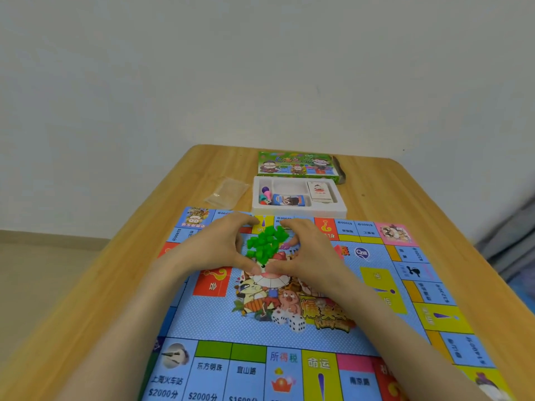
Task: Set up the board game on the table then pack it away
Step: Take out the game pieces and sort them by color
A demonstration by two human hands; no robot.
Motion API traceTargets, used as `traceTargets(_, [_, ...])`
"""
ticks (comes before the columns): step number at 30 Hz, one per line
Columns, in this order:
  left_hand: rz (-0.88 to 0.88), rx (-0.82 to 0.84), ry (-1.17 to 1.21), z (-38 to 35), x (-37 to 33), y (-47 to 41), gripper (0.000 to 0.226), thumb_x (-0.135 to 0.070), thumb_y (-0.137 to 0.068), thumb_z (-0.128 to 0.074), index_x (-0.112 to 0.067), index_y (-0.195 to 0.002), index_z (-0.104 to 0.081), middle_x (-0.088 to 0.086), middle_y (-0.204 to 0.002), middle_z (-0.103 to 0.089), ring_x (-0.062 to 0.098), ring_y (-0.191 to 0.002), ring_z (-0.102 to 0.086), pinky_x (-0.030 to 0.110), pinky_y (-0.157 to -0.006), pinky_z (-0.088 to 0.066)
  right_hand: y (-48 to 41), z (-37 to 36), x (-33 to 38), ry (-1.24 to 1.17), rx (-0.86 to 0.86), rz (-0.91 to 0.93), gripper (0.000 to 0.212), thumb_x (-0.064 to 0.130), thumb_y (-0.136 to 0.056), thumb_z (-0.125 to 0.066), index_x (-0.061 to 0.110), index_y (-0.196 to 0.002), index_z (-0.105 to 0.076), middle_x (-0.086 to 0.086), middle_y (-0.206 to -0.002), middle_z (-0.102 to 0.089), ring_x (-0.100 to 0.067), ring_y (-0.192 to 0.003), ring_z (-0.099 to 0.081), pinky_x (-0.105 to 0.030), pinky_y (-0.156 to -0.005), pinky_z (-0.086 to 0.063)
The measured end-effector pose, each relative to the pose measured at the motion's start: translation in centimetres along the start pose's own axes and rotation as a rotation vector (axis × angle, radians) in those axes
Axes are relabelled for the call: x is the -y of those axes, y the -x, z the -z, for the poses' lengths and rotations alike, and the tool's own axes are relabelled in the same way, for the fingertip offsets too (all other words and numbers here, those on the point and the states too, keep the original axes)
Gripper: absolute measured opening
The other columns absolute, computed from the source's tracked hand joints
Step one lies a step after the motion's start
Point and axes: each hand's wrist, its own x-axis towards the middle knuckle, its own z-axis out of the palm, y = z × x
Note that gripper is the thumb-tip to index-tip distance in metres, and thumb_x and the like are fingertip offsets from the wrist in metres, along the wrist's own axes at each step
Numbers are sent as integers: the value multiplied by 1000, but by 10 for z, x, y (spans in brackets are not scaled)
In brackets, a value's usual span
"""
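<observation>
Cupping a heap of small green plastic pieces, the left hand and the right hand meet over the far half of the colourful square paper game board. Each hand curls round its own side of the heap: the fingers bend in behind it, and the two thumbs come together at its near edge, touching or almost touching. The heap rests on the board's blue centre field, just short of the board's far row of squares, and it is ringed by both hands on every side. Both forearms lie across the board, reaching in from its near edge.

The board lies flat on a light wooden worktop. Just beyond the board's far edge sits a white moulded plastic tray, touching or nearly touching that edge. Its compartments hold a cluster of coloured pawns, a blue-wrapped pack of cards and a white deck of cards. Beyond the tray, farther from the board, lies the green printed cardboard box lid, picture side up. A clear, flat plastic bag lies off the board's far left corner, beside the tray.
</observation>
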Motion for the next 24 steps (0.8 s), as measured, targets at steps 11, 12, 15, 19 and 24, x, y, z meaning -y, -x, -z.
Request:
traceTargets(11, [-48,-120,52,-6,-1,-6,54,-20,-73,-81,-17,-122,-58,-6,-64,-60,-3,-56,-54,18,-65,-45,-4,-13,2,83,40,64,70,37,-84,-67,19,-144,-34,-1,-137,-47,-20,-126,-34,-28,-98,-31])
traceTargets(12, [-48,-116,61,-5,1,-6,55,-19,-73,-81,-16,-122,-58,-6,-65,-62,-2,-58,-56,21,-70,-47,-4,-13,2,70,35,58,72,36,-84,-68,19,-144,-33,-1,-139,-45,-19,-128,-34,-29,-101,-31])
traceTargets(15, [-30,-103,102,0,6,-4,60,-18,-70,-83,-18,-123,-57,-4,-67,-66,0,-64,-61,29,-78,-53,-4,-10,1,27,-4,25,79,32,-79,-74,18,-145,-32,0,-144,-41,-18,-130,-37,-32,-108,-32])
traceTargets(19, [-5,-97,114,2,9,-3,53,-15,-72,-82,-19,-120,-59,-6,-68,-67,-1,-64,-61,27,-78,-53,-4,-4,-1,33,-69,4,63,25,-74,-79,14,-130,-52,-2,-123,-55,-12,-98,-54,-14,-78,-37])
traceTargets(24, [0,-128,112,-1,5,-5,48,-13,-72,-81,-15,-116,-62,-6,-68,-67,5,-68,-64,31,-83,-54,-2,-9,0,-39,-142,15,31,11,-77,-76,12,-103,-60,2,-94,-54,-1,-62,-51,-10,-63,-42])
